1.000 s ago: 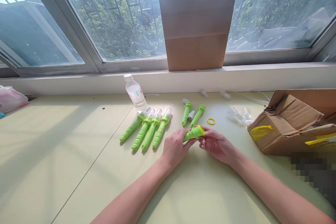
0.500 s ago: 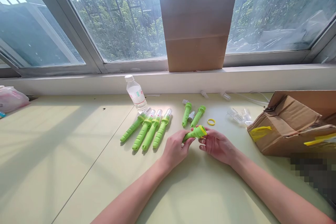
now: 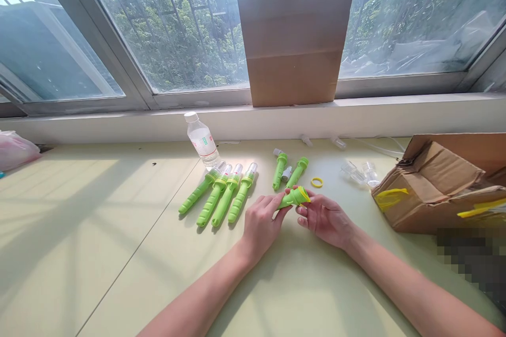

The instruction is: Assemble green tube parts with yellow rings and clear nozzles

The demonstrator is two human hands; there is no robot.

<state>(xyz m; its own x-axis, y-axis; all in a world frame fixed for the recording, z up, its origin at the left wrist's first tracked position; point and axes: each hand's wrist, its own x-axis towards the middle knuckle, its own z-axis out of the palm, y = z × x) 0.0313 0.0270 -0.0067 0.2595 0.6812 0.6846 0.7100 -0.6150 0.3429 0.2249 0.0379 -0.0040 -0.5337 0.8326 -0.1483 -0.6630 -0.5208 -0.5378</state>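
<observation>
My left hand [image 3: 264, 225] is wrapped round a green ribbed plastic tube [image 3: 290, 198], held tilted with its wide end to the right. A yellow ring [image 3: 304, 194] sits askew around that wide end. The fingertips of my right hand [image 3: 326, 217] pinch the ring's edge; its lower fingers are curled beneath. Just beyond the hands lie two more green tubes [image 3: 297, 170] with a small clear-and-silver piece [image 3: 286, 174] between them. Another yellow ring [image 3: 317, 182] lies flat on the table. To the left, several green tubes with clear caps [image 3: 242, 192] lie in a row.
A water bottle [image 3: 202, 141] stands behind the row. Clear plastic caps [image 3: 353, 173] lie to the right, beside an open cardboard box [image 3: 427, 184]. More small clear pieces [image 3: 338, 142] are near the wall. A pink plastic bag [image 3: 16, 149] rests at the far left.
The held tube has shifted slightly, and my right fingers stay at its yellow ring. The whole view has moved a little; the things on the table lie as before.
</observation>
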